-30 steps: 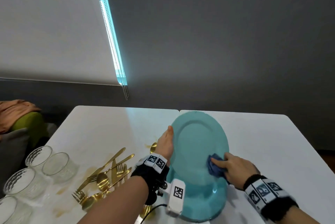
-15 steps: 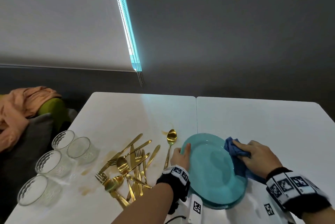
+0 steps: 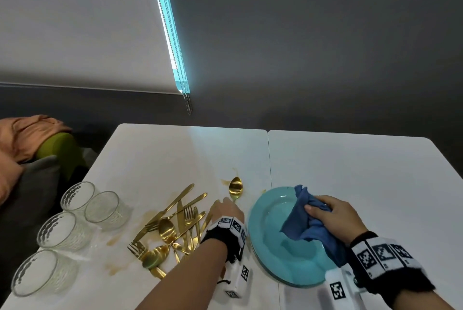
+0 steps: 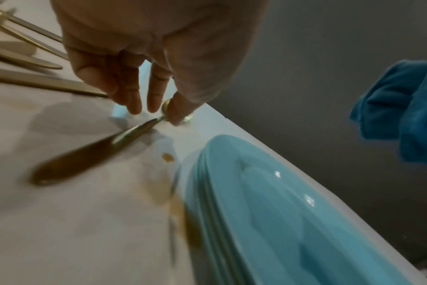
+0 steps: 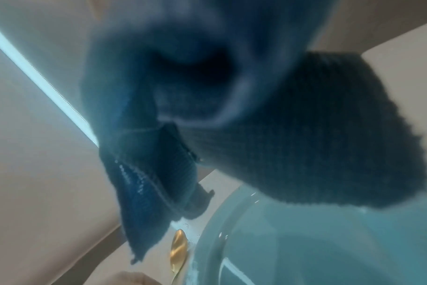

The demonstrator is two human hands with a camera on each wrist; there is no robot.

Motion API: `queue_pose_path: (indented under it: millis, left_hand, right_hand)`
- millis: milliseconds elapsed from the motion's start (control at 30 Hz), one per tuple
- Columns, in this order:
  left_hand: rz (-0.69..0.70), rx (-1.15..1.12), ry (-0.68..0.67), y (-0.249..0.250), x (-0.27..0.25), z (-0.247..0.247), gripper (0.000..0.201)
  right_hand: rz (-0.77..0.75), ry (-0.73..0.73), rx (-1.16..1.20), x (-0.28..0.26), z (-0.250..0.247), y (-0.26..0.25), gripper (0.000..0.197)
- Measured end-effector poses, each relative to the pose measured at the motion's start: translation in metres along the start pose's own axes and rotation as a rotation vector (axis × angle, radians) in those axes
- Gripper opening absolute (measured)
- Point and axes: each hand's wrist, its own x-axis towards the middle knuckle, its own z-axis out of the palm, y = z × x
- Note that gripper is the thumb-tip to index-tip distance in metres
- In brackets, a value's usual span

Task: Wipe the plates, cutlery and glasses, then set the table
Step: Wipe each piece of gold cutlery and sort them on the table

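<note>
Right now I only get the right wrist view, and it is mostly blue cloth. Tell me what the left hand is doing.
Observer: The left hand is reaching down to the lone gold spoon, beside the teal plate. Its thumb touches the spoon's neck.
Operator: Say whether the spoon is off the table.
Observer: No. In the left wrist view it lies flat on the white table, with the fingers fairly straight above it, not closed round it.
Operator: List what else is waiting.
Observer: A pile of gold cutlery lies left of that hand, on brown stains, with four glasses further left.
</note>
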Motion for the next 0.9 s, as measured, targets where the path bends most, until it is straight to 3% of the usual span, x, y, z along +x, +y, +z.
queue_pose_path:
  millis: [133,233,367,433,600,700,767,833,900]
  left_hand:
    - [0.063,0.101,-0.080,-0.010,0.011,-0.003,0.029]
    - [0.139,0.192,-0.151,-0.014,0.021,-0.008,0.009]
    - [0.231,0.210,-0.262,-0.014,0.036,-0.030,0.029]
    - [0.196,0.066,-0.263,-0.019,0.044,-0.050,0.030]
    - [0.152,0.045,-0.166,-0.043,0.103,-0.110,0.029]
    - [0.113,0.160,-0.139,-0.071,0.145,-0.137,0.035]
    - [0.005,0.204,-0.119,-0.087,0.170,-0.148,0.043]
    - [0.078,0.361,-0.110,-0.103,0.189,-0.155,0.039]
    - [0.073,0.323,-0.088,-0.113,0.207,-0.156,0.035]
  right_hand:
    - [0.040,0.009,0.055,-0.001,0.011,-0.001,0.020]
    - [0.064,0.023,0.059,-0.001,0.021,-0.005,0.019]
    - [0.074,0.024,0.050,0.005,0.041,-0.024,0.016]
    - [0.072,0.018,0.053,0.010,0.054,-0.037,0.014]
    - [0.056,0.000,0.033,0.032,0.087,-0.068,0.015]
    - [0.043,-0.002,0.007,0.047,0.106,-0.081,0.014]
    - [0.040,-0.008,0.002,0.056,0.117,-0.088,0.014]
    - [0.048,-0.009,-0.004,0.062,0.126,-0.092,0.016]
    - [0.055,-0.003,-0.011,0.065,0.132,-0.094,0.016]
